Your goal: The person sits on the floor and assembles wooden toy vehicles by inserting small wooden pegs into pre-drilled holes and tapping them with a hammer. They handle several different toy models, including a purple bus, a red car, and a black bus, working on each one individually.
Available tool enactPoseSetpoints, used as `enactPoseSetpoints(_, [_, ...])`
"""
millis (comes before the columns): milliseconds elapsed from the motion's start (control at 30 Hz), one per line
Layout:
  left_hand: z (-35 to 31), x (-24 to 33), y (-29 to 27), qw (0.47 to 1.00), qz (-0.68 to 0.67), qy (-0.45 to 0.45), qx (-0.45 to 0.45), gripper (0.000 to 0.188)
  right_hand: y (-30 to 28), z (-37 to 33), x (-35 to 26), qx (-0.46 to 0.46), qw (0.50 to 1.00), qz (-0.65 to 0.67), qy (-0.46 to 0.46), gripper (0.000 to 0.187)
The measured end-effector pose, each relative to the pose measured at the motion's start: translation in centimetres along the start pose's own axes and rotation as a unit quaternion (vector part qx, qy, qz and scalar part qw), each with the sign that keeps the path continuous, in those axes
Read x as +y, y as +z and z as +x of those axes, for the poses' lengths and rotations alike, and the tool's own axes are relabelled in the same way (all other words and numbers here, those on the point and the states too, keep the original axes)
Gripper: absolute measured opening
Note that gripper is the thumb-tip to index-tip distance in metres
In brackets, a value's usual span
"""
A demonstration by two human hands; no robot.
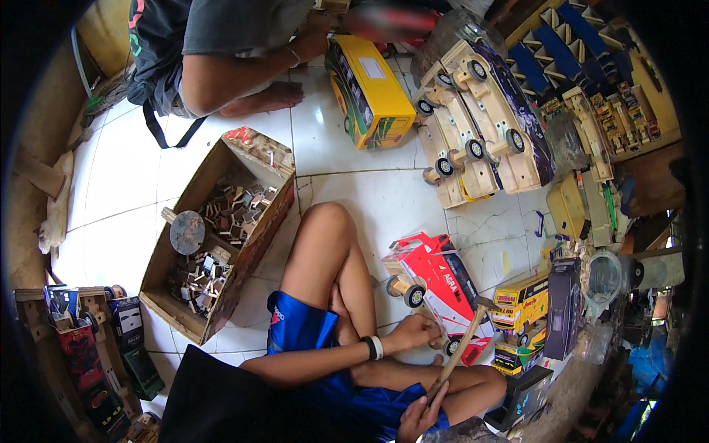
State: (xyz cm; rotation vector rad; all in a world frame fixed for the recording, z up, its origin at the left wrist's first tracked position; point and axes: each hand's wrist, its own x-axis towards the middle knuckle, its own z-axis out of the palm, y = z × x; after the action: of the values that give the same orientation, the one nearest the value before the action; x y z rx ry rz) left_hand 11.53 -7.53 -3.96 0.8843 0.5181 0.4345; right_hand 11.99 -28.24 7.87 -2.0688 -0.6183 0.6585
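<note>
A red and white toy bus (452, 284) lies tipped on its side on the floor in front of me, its wooden underside and black wheels turned toward my legs. My left hand (413, 332) is beside its lower wheel (453, 345), fingers pinched together; what they hold, if anything, is too small to tell. In my right hand (421, 419), low in the view, is a hammer (461, 351), gripped by its wooden handle. The hammer's metal head is raised over the right end of the bus. Another wheel (414, 297) shows on the bus's near side.
A wooden box (166, 295) of small wood pieces, with a round-topped block in it, stands left. Beyond are a yellow toy bus (391, 111) and upturned buses (473, 133). Smaller toy vehicles (521, 303) crowd the right. Another person (221, 66) sits at the far left.
</note>
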Motion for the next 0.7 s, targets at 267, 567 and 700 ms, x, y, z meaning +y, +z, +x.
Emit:
enactPoseSetpoints(267, [-6.8,9.1,-5.8,0.903,0.408,0.098,-0.091,0.04,-0.2,0.2,-0.6,-0.011,0.999,-0.045,-0.009,0.062])
enactPoseSetpoints(567, [-24.6,24.0,-13.4,0.909,0.305,0.036,0.282,0.024,-0.2,0.7,-2.2,-0.018,0.984,-0.061,-0.167,0.057])
enactPoseSetpoints(700, [-26.5,27.8,-17.4,0.703,0.511,0.172,0.464,0.026,-0.8,0.5,-2.9,-0.032,0.986,-0.054,-0.156,0.056])
